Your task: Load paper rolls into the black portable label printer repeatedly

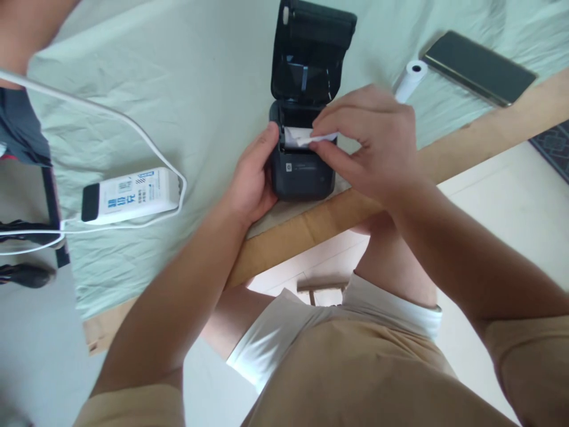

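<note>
A small black label printer [302, 178] stands near the front edge of the cloth with its lid [311, 53] tipped up and back. My left hand [255, 175] is wrapped round the printer's left side, thumb near the top edge. Between the thumb and fingers of my right hand [368, 139] is the loose end of white paper [297, 136], which lies in the printer's open bay. My right hand hides part of the bay and the paper. Just behind that hand is a white paper roll [409, 80] with a dark hollow core.
To the right lies a dark phone [480, 66]. On the left are a white power bank [133, 196] and a white cable [111, 112] curving around it. A wooden edge [306, 228] runs along the front of the green cloth [200, 71]. Another person's arm [26, 29] shows at upper left.
</note>
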The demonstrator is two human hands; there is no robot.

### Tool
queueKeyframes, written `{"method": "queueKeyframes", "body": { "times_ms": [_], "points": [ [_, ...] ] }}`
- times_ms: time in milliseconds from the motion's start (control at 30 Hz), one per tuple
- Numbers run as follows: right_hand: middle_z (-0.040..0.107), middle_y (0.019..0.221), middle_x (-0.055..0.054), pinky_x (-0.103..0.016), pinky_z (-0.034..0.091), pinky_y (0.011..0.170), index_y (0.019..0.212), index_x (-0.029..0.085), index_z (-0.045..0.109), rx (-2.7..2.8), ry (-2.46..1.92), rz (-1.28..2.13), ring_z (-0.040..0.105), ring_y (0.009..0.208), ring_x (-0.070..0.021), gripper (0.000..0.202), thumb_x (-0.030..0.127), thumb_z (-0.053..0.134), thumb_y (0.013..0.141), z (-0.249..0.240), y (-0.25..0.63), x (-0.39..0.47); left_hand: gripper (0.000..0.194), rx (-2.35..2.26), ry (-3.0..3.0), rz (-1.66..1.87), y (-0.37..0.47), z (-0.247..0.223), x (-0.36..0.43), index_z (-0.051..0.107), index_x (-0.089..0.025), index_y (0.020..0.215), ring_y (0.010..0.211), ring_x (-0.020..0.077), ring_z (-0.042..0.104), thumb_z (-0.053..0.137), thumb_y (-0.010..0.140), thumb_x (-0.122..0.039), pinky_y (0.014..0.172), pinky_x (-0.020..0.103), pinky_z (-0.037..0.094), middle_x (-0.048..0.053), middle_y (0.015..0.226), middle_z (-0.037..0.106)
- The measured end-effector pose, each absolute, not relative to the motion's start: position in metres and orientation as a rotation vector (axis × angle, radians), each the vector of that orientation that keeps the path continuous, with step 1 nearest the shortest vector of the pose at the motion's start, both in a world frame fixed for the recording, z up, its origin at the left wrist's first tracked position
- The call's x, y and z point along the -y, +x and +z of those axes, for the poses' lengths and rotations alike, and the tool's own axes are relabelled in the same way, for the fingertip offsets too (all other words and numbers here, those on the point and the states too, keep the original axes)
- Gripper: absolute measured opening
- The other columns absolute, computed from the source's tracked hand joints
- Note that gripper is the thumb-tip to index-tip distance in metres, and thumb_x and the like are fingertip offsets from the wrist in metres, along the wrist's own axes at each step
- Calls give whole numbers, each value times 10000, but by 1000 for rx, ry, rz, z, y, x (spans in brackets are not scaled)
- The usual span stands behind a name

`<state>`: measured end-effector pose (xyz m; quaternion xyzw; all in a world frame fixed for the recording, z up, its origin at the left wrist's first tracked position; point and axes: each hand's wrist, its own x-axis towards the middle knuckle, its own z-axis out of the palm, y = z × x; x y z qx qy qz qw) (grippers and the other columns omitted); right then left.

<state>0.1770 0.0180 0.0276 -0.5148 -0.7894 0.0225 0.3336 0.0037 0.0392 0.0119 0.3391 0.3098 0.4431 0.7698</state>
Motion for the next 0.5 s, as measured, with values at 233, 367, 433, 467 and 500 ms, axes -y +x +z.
{"method": "queueKeyframes", "body": {
  "times_ms": [233, 367, 433, 467, 500],
  "points": [
    [765, 1137, -44, -480, 509, 1002, 1125, 307, 727, 2087, -1180, 97, 685, 1115, -277, 256, 449, 571, 980, 2, 175, 4, 171, -731, 875, 1003, -1, 5, -39, 631, -210, 1028, 1283, 264, 659, 666, 860, -197, 1071, 360, 530, 48, 1067, 760],
    [703, 1250, -50, -450, 527, 975, 1265, 286, 623, 1873, -1062, 55, 655, 1168, -254, 315, 309, 559, 957, 3, 192, -6, 653, -715, 999, 1004, -6, -4, -44, 557, -280, 1205, 1213, 275, 683, 827, 630, -129, 1002, 375, 558, 12, 1154, 731],
    [587, 1437, -85, -437, 531, 978, 1387, 235, 511, 1770, -1068, 102, 585, 1306, -262, 492, 259, 570, 900, 8, 199, -18, 680, -709, 1020, 991, -7, -6, -45, 551, -273, 1218, 1196, 284, 686, 833, 615, -134, 966, 378, 572, 26, 1168, 720],
    [518, 1516, -86, -435, 525, 1014, 1445, 235, 434, 1769, -1117, 177, 530, 1387, -262, 567, 269, 565, 895, 11, 202, -24, 681, -708, 1027, 989, -7, -6, -46, 552, -270, 1227, 1192, 283, 688, 828, 619, -135, 952, 373, 576, 30, 1165, 718],
    [481, 1555, -68, -433, 514, 1057, 1480, 264, 364, 1775, -1182, 272, 494, 1434, -249, 599, 298, 547, 911, 14, 203, -30, 680, -707, 1035, 986, -7, -6, -46, 554, -268, 1235, 1185, 280, 690, 821, 624, -134, 935, 364, 581, 30, 1157, 718]
  ]
}}
